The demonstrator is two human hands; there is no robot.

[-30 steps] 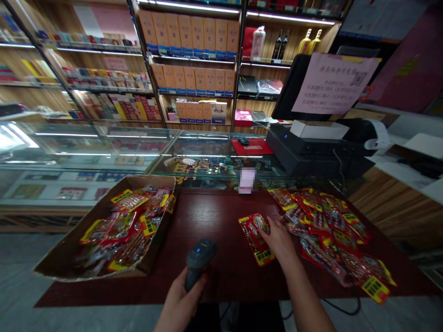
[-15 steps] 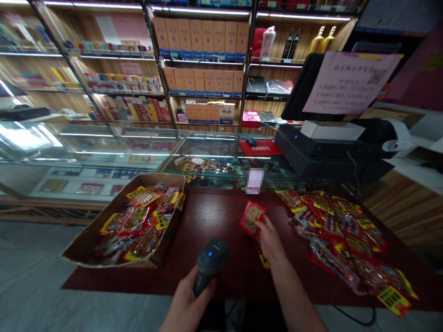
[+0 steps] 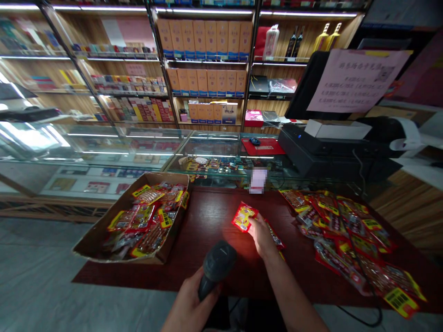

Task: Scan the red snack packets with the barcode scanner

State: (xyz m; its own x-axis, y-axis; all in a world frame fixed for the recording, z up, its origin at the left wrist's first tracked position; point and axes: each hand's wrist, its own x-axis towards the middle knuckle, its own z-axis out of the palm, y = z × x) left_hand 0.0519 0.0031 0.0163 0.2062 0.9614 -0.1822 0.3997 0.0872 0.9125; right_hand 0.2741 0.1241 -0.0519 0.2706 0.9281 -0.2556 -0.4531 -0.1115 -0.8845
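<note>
My left hand (image 3: 197, 299) is wrapped round the handle of a dark barcode scanner (image 3: 218, 263), whose head points forward over the brown table (image 3: 207, 207). A reddish glow falls on the small red and yellow snack packet (image 3: 243, 217) pinched in my right hand (image 3: 261, 235). Under and beside that hand lies another snack packet (image 3: 275, 234), partly covered by it. On the left stands an open cardboard box (image 3: 161, 256) with several red and yellow snack packets (image 3: 143, 217) inside. A loose pile of similar packets (image 3: 346, 226) spreads over the table's right side.
A black cable (image 3: 356, 258) runs across the right pile. Beyond the table are glass display cases (image 3: 204, 138), a red mat (image 3: 265, 146) with a mouse (image 3: 254, 141), and a black checkout machine (image 3: 301, 152). Lit shelves hold boxes and bottles.
My right hand has shifted the packet slightly left and tilted it. The scanner has moved a little right, and a red glow now shows on the packet and table.
</note>
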